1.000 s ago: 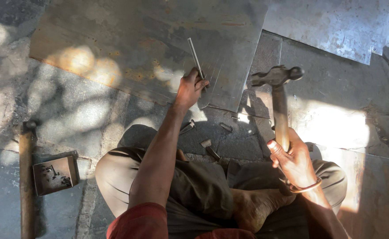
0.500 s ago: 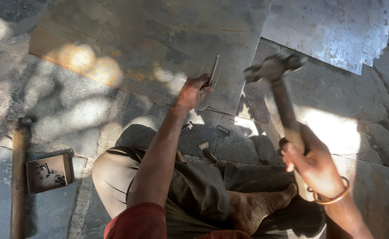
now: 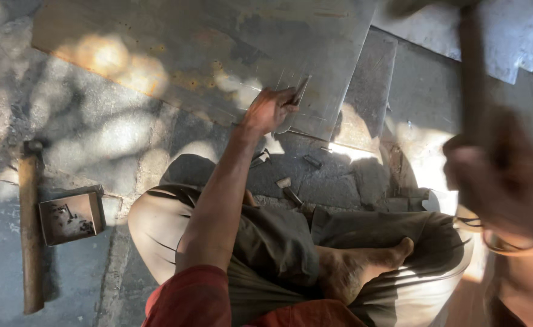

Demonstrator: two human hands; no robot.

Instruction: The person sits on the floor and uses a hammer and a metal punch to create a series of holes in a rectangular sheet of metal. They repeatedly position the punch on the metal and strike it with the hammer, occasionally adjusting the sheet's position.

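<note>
Chisel held on a metal sheet, hammer raised close to the camera.

The thin grey chisel [image 3: 301, 91] leans out of the left hand [image 3: 271, 109], whose fingers pinch its lower end, the tip touching the metal sheet [image 3: 188, 48] just beyond them. That sheet is flat, dull grey with rust-brown patches and spots of sunlight, and lies on rough stone ground [image 3: 97, 139] outdoors. The right hand [image 3: 499, 181], blurred and near the lens, wraps tightly around the wooden handle of a hammer [image 3: 471, 72] whose head reaches the top edge. Small metal pieces [image 3: 288, 191] lie below the left fingers. Well to their left sit a small open box [image 3: 69, 217] and a long wooden handle [image 3: 30, 236].
</note>
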